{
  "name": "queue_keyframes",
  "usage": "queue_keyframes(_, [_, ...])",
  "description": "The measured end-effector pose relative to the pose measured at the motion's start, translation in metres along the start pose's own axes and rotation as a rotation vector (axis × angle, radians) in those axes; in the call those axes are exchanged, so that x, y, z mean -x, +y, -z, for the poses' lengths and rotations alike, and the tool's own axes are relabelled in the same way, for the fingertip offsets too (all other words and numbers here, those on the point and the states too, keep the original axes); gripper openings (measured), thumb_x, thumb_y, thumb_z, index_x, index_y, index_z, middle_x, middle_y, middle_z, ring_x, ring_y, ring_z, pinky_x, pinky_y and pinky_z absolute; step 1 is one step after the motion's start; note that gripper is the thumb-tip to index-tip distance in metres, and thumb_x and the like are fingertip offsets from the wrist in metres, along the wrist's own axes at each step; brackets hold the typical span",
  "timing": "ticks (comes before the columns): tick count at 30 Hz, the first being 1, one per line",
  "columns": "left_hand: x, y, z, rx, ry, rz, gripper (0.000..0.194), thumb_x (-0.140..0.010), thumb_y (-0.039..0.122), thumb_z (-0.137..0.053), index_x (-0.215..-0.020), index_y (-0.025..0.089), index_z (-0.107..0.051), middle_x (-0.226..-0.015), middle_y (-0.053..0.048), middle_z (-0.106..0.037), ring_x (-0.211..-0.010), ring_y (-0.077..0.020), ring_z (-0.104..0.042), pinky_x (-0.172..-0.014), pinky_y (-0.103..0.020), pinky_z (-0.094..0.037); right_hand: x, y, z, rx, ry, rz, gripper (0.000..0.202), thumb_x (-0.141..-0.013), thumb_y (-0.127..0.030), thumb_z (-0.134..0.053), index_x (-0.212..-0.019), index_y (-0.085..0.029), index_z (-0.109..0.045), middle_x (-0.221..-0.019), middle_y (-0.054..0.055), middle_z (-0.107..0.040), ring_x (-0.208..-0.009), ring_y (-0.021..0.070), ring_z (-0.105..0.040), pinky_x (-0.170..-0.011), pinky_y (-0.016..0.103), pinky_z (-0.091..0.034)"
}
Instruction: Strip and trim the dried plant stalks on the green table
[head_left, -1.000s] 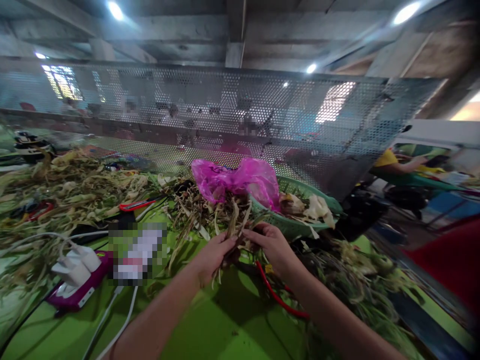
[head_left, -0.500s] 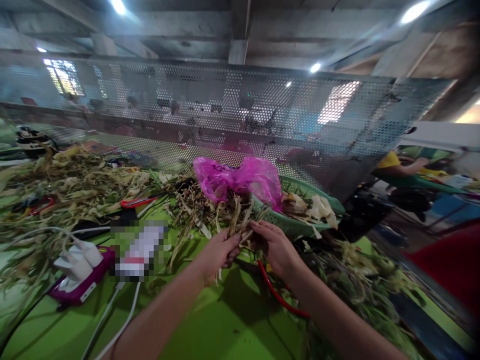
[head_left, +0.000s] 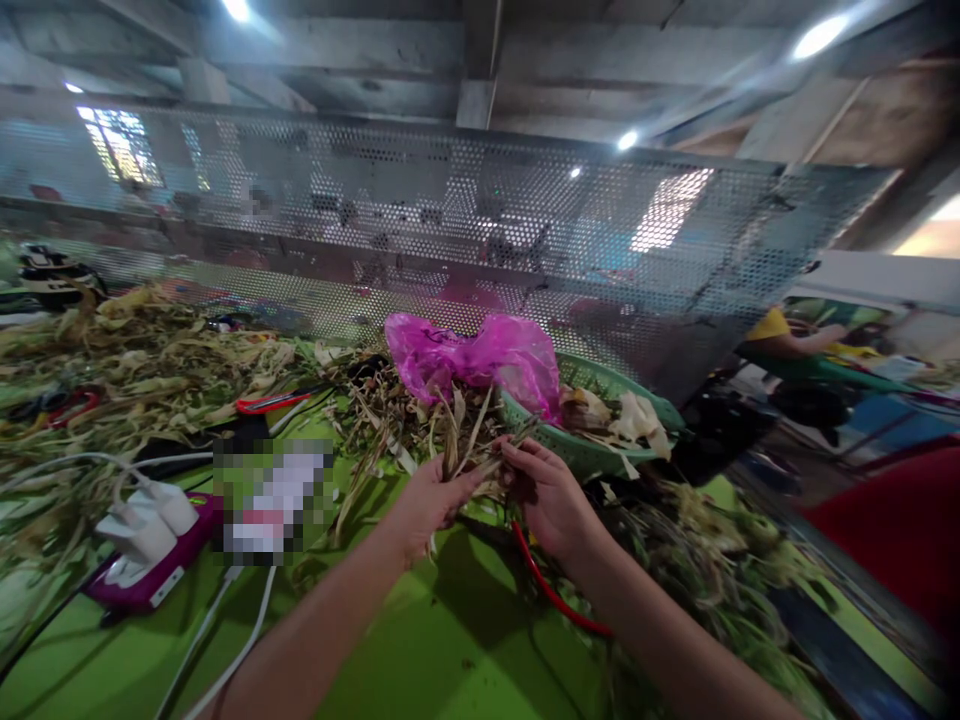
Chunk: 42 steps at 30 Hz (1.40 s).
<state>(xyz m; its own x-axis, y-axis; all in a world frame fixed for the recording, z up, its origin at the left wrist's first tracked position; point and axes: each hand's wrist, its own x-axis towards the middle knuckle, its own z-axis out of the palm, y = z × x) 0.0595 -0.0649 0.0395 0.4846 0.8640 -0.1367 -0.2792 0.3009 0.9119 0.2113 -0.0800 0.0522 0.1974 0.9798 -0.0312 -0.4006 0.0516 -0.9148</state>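
Head view. Two bare hands work above a green table, with a bundle of dry plant strips between them at the centre. The left hand is closed around the lower part of the bundle, its thumb laid along the near side; several strips project upward from this grip. The right hand is curled, thumb and fingertips pinching the thin strands that run across from the bundle; the exact contact of its other fingers cannot be told. The two hands are near each other, with the fingertips almost meeting.

Just beyond the hands lies a pile of short, brown plant scraps. A translucent pink bag rests behind the bundle, partly over the edge of a green basket, which contains pale, dry husks. Below the right hand, a curved red handle lies on the table, partly hidden by the forearm. To the right spreads a heap of greenish strands; to the left, a broad heap of dry leaves. Nearer on the left are a red cutter and a magenta power strip bearing white plugs. A perforated metal screen stands behind the table.
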Motion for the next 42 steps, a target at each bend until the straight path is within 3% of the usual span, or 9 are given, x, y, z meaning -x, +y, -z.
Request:
queue_keyframes(8, [0.0,0.002,0.0,-0.05,0.033,-0.049,0.029,-0.067,0.032,-0.076,-0.09,0.016,-0.066,-0.047,0.006,-0.044,-0.051,-0.0096,-0.042,-0.051,-0.02,-0.028,-0.005,-0.015,0.005,-0.024,0.053,0.144,0.018,-0.059,-0.022,-0.079,-0.074,-0.018,-0.071,-0.073,-0.001,-0.063,-0.051,0.0064,-0.042,-0.046,0.021,-0.034])
queue_keyframes(16, [-0.011,-0.007,0.014,-0.111,0.098,-0.035,0.027,-0.068,0.036,-0.073,-0.079,0.018,-0.056,-0.048,0.009,-0.036,-0.041,-0.0041,-0.022,-0.042,-0.021,-0.012,0.002,-0.057,0.006,0.039,0.068,0.316,0.022,-0.061,-0.029,-0.08,-0.074,-0.022,-0.065,-0.072,-0.002,-0.056,-0.047,0.006,-0.03,-0.041,0.022,-0.029])
queue_keyframes(22, [-0.008,-0.002,0.011,-0.1,0.047,-0.021,0.033,-0.068,0.042,-0.072,-0.074,0.019,-0.05,-0.05,0.009,-0.037,-0.039,-0.0037,-0.022,-0.041,-0.023,-0.011,0.018,-0.077,-0.002,0.109,0.061,0.392,0.023,-0.06,-0.03,-0.081,-0.068,-0.023,-0.06,-0.074,-0.001,-0.056,-0.054,0.0093,-0.039,-0.045,0.024,-0.029])
queue_keyframes(25, [-0.006,0.0,0.011,-0.115,0.065,-0.02,0.033,-0.068,0.042,-0.072,-0.074,0.018,-0.05,-0.049,0.009,-0.036,-0.039,-0.0036,-0.022,-0.041,-0.023,-0.011,0.023,-0.083,-0.006,0.105,0.066,0.393,0.021,-0.062,-0.03,-0.08,-0.072,-0.023,-0.063,-0.072,-0.002,-0.055,-0.048,0.0068,-0.029,-0.044,0.026,-0.025])
queue_keyframes(32, [-0.009,-0.001,0.019,-0.042,0.143,0.041,0.036,-0.069,0.047,-0.071,-0.08,0.017,-0.052,-0.048,0.01,-0.033,-0.038,-0.0026,-0.021,-0.043,-0.021,-0.007,0.062,-0.125,-0.008,-0.031,-0.088,0.48,0.012,-0.074,-0.024,-0.073,-0.073,-0.022,-0.061,-0.059,-0.007,-0.034,-0.042,0.0048,-0.016,-0.045,0.026,-0.026])
queue_keyframes(34, [-0.011,-0.003,0.021,-0.015,0.159,0.046,0.038,-0.069,0.048,-0.07,-0.079,0.017,-0.051,-0.048,0.01,-0.033,-0.038,-0.0024,-0.021,-0.042,-0.021,-0.006,0.071,-0.132,-0.007,0.022,-0.135,0.522,0.016,-0.075,-0.034,-0.074,-0.072,-0.023,-0.063,-0.057,-0.005,-0.037,-0.042,0.0053,-0.022,-0.045,0.027,-0.029])
queue_keyframes(37, [-0.013,-0.006,0.02,0.048,0.146,0.02,0.037,-0.068,0.047,-0.07,-0.077,0.018,-0.049,-0.047,0.01,-0.032,-0.038,-0.0025,-0.021,-0.041,-0.02,-0.008,0.065,-0.119,-0.005,0.273,-0.215,0.529,0.027,-0.075,-0.049,-0.07,-0.069,-0.023,-0.068,-0.058,0.002,-0.052,-0.049,0.0113,-0.042,-0.047,0.03,-0.033])
queue_keyframes(40, [-0.011,-0.007,0.013,0.126,0.099,-0.013,0.033,-0.069,0.042,-0.07,-0.077,0.018,-0.049,-0.047,0.01,-0.035,-0.038,-0.0028,-0.022,-0.04,-0.02,-0.012,0.039,-0.077,-0.007,0.59,-0.228,0.279,0.02,-0.075,-0.041,-0.072,-0.079,-0.021,-0.07,-0.069,0.004,-0.062,-0.058,0.0141,-0.051,-0.05,0.028,-0.035])
queue_keyframes(42, [-0.009,-0.008,0.008,0.154,0.079,-0.02,0.029,-0.07,0.037,-0.069,-0.08,0.018,-0.05,-0.048,0.009,-0.039,-0.038,-0.0034,-0.027,-0.04,-0.019,-0.015,0.02,-0.045,-0.009,0.679,-0.182,0.226,0.023,-0.072,-0.04,-0.073,-0.082,-0.02,-0.068,-0.073,0.001,-0.063,-0.062,0.0137,-0.052,-0.056,0.027,-0.039])
